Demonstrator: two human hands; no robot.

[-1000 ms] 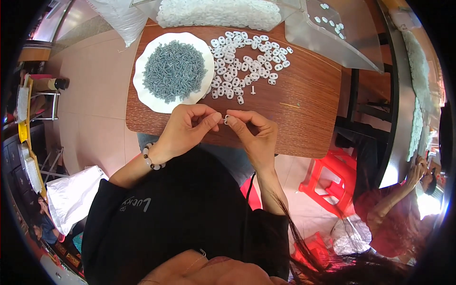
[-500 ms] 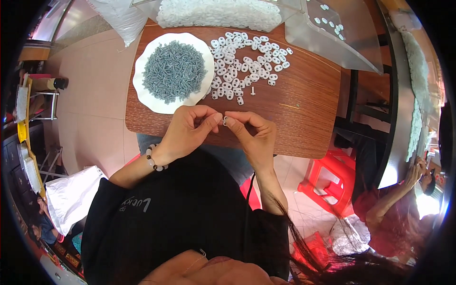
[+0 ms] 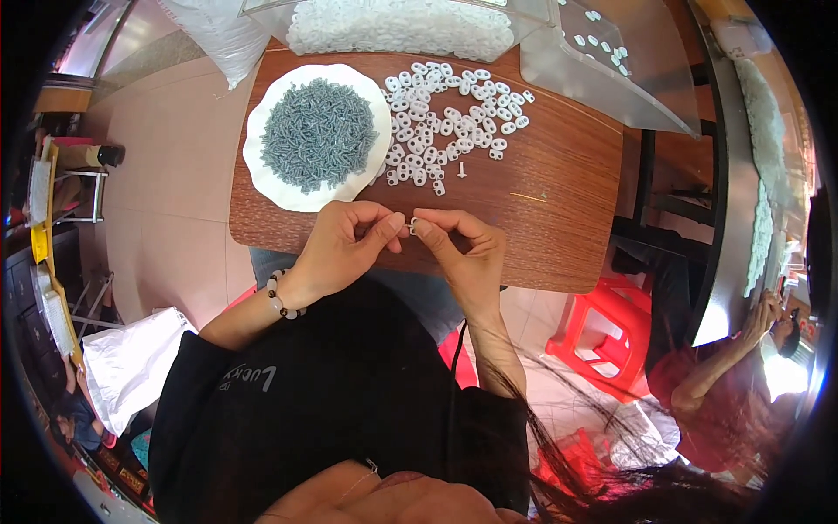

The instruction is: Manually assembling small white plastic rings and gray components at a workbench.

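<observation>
Since half a second ago, the loose hair [image 3: 611, 502] at the lower right has swung wider, while the two hands keep almost the same pose, tip to tip. The left hand [image 3: 340, 244] has thumb and forefinger closed on one small pale thing, mostly hidden by the fingertips. The right hand [image 3: 467, 262] pinches one two-holed oval piece [image 3: 413, 226], whitish, its openings partly covered, just above the near part of the wood-grain table [image 3: 559, 236]. One beaded bracelet [image 3: 278, 295] circles the left wrist. Beyond the fingers lie one white T-shaped pin [image 3: 462, 169] and one thin yellow strip [image 3: 529, 197]. Dozens of loose white ovals [image 3: 430, 155], rounded and two-holed, overlap too much to count exactly. Beside them stands one scallop-rimmed white plate [image 3: 254, 157], heaped with short grey-blue rods [image 3: 319, 135], far too many to count. Farther out are one clear bin [image 3: 532, 19] packed with white pieces, one tilted translucent bin [image 3: 602, 92] holding several more, and one red plastic stool [image 3: 567, 336].
</observation>
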